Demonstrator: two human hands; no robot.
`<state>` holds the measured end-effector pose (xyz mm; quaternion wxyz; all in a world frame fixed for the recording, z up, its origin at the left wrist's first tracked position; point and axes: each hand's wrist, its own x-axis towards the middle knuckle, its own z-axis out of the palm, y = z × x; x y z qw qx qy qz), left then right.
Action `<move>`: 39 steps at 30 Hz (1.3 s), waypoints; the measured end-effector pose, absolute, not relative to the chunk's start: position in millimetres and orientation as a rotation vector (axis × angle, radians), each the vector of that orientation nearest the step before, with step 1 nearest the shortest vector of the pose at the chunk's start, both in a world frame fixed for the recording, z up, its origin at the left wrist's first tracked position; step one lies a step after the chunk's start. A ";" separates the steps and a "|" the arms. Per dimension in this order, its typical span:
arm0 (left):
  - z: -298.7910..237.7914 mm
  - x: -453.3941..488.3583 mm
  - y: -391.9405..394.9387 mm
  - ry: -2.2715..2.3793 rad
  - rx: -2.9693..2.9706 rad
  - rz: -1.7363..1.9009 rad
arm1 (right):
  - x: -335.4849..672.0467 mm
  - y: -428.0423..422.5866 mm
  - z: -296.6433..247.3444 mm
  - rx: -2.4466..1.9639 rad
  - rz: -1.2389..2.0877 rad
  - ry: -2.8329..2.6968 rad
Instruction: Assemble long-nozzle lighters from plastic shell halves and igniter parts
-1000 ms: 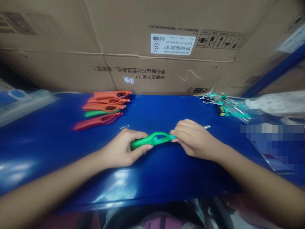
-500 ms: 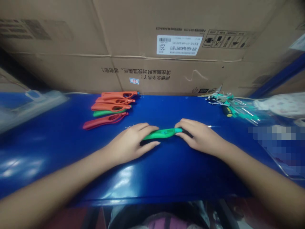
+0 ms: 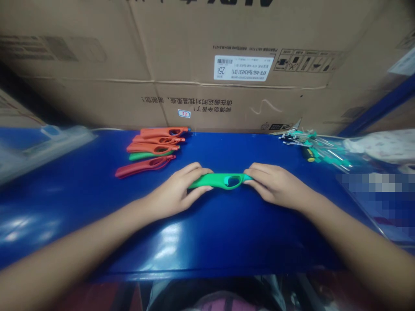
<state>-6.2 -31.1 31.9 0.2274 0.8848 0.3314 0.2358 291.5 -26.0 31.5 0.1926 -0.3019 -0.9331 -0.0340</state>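
A green plastic lighter-shaped handle (image 3: 223, 180) with an oval finger hole lies sideways on the blue table (image 3: 227, 233), held at both ends. My left hand (image 3: 177, 192) is closed round its left end. My right hand (image 3: 272, 183) pinches its right tip, where a teal part shows. Behind and to the left lies a row of like handles (image 3: 155, 149), several orange or red and one green.
A large cardboard box (image 3: 207, 65) walls off the back of the table. At the back right lies a heap of teal and metal parts (image 3: 311, 144) with a yellow-and-black tool. A clear plastic bag (image 3: 42, 144) lies at the left and another bag (image 3: 382, 144) at the right.
The green handle has turned in my hands so that its finger hole faces me again, and it lies a little farther from me. The metal rod tip beyond my right hand is out of sight.
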 end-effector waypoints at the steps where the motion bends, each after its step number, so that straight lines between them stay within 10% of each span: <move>1: 32.2 -6.1 -31.8 0.909 2.431 0.657 | 291.2 -26.9 31.9 -0.838 -0.106 -2.618; 39: 17.8 -10.1 -22.2 1.081 2.572 0.571 | 285.9 -29.8 43.6 -1.287 -0.085 -2.736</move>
